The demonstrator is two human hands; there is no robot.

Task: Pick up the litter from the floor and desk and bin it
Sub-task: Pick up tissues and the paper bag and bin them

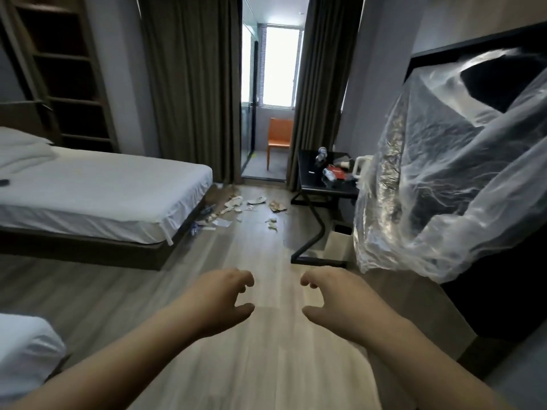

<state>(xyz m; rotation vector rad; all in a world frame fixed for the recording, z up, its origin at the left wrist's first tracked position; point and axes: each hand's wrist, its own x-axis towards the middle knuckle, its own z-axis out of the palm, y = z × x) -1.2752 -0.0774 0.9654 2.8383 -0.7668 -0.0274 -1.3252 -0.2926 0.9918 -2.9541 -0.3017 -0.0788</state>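
1. Head view: both arms reach forward over the wooden floor (266,365). The left hand (220,303) and the right hand (334,303) hang side by side, apart, palms turned toward each other.
2. Each hand has loosely curled fingers and the thumb held away from them; neither holds anything.
3. The floor litter (242,208), scraps of paper and wrappers, lies well ahead of the hands, between the foot of the bed (103,187) and the black desk (325,187).
4. More litter (334,173), including a red packet and bottles, sits on the desk top.
5. A clear plastic bag (444,173) drapes over a black shape at the right, near the right arm.
6. An orange chair (279,137) stands beyond the curtains (189,84).
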